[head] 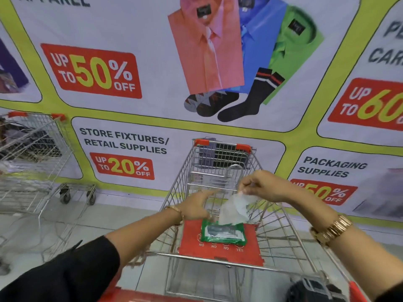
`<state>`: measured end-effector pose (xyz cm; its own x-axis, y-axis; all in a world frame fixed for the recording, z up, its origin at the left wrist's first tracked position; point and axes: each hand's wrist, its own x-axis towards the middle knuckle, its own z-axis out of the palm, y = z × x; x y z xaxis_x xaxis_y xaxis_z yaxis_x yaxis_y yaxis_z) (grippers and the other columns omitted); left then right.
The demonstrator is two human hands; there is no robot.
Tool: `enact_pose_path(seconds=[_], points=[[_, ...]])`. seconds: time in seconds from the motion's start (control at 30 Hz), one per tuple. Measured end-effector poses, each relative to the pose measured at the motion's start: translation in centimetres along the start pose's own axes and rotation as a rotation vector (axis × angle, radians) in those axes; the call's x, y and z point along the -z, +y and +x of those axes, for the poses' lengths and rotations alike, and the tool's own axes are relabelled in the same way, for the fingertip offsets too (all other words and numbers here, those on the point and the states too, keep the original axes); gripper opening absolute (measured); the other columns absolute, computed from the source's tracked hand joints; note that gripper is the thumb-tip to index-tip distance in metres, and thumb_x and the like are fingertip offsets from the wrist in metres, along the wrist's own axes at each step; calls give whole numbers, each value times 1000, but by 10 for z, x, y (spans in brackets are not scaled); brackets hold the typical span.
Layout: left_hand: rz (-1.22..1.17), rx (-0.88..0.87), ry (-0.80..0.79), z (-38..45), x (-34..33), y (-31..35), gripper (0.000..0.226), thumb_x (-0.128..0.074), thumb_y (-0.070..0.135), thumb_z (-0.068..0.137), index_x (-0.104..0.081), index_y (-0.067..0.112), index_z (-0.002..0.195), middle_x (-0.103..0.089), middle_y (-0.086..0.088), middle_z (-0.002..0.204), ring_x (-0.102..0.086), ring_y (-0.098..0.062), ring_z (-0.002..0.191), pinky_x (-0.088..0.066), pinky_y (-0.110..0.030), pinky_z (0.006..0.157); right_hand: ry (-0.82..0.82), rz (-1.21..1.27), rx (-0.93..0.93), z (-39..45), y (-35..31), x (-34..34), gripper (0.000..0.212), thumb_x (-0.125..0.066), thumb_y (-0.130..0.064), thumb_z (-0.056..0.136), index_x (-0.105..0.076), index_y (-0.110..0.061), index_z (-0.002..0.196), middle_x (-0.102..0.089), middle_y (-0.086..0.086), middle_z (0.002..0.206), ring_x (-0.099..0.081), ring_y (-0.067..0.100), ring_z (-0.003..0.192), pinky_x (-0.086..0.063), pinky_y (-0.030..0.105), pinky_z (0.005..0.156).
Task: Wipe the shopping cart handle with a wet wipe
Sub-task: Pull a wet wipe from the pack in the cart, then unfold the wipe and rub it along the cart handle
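Note:
A green pack of wet wipes [223,232] lies on the red child-seat flap [192,243] of a wire shopping cart [181,192] in front of me. My right hand [265,186] pinches a white wet wipe [234,209] that hangs down into the pack's opening. My left hand [196,207] rests against the pack's far left corner, fingers stretched forward. The cart's red handle [152,296] shows at the bottom edge, below both arms.
A second wire cart [32,162] stands at the left against a wall banner [130,83] with sale signs. A dark object [314,289] sits at the cart's near right corner. Light tiled floor [87,227] lies between the carts.

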<state>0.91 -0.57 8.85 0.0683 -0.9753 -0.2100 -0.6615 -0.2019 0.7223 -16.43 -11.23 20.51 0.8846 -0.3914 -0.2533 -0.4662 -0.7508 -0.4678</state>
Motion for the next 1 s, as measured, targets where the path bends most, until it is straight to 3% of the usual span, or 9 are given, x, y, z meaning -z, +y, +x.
enact_pose_path(seconds=[0.1,0.2,0.27,0.33,0.4,0.47,0.6,0.77,1.0], points=[[-115,-88,-90,-14,17,17,98,-72,1,70,-21,38,144,-30,8,145,-52,-12,116,-49,-28,87,21,-33,47,-20,-26,14,15,-54,-12,88,-68,-11,93,-67,-3,90,-60,9,83,-47,20,73],[-184,-89,-209,-35,20,27,68,-77,7,69,-52,21,131,-50,-1,141,-48,-16,128,-41,-33,105,43,-35,91,-43,-53,17,14,-55,-11,88,-69,-12,90,-65,-6,84,-60,10,83,-47,27,79],[-236,-112,-247,-51,16,32,33,-76,10,72,-68,5,104,-71,-10,106,-65,-21,100,-50,-30,92,69,-31,87,-56,-65,14,15,-55,-11,88,-69,-16,86,-64,-10,81,-58,3,80,-45,24,78],[-285,-123,-214,-70,13,40,3,-75,14,75,-73,12,75,-60,-9,69,-54,-18,63,-46,-19,66,143,-14,56,-70,-71,12,19,-55,-10,87,-69,-22,83,-65,-10,80,-57,0,77,-44,17,71],[-327,-122,-146,-86,17,47,22,-74,16,76,-71,26,56,-50,-4,55,-41,-13,51,-34,-11,53,268,9,12,-84,-71,10,17,-56,-10,87,-70,-19,87,-65,-7,81,-56,2,75,-41,14,65],[-372,-119,-76,-100,25,52,34,-71,13,78,-68,26,47,-54,9,47,-46,-3,45,-35,-7,45,382,-1,-41,-95,-66,10,13,-58,-14,86,-70,-16,88,-64,-6,80,-55,3,73,-38,15,62],[-430,-118,94,-126,43,62,15,-69,16,80,-69,7,68,-68,-2,70,-61,-8,61,-50,-13,53,483,-18,-96,-117,-62,4,9,-63,-18,83,-68,-18,76,-64,-7,74,-56,10,72,-39,21,59],[-443,-90,300,-144,56,74,11,-69,9,80,-73,4,88,-68,7,59,-57,-3,53,-51,-12,49,530,-3,-104,-135,-59,-3,9,-67,-22,79,-70,-17,72,-64,-10,66,-52,2,61,-36,19,54],[-439,-2,398,-176,31,90,6,-67,0,80,-71,-5,79,-65,13,46,-54,-2,46,-47,-11,44,521,159,-94,-173,-47,-28,8,-74,-19,73,-70,-16,66,-63,-2,57,-49,-4,40,-34,6,38]])
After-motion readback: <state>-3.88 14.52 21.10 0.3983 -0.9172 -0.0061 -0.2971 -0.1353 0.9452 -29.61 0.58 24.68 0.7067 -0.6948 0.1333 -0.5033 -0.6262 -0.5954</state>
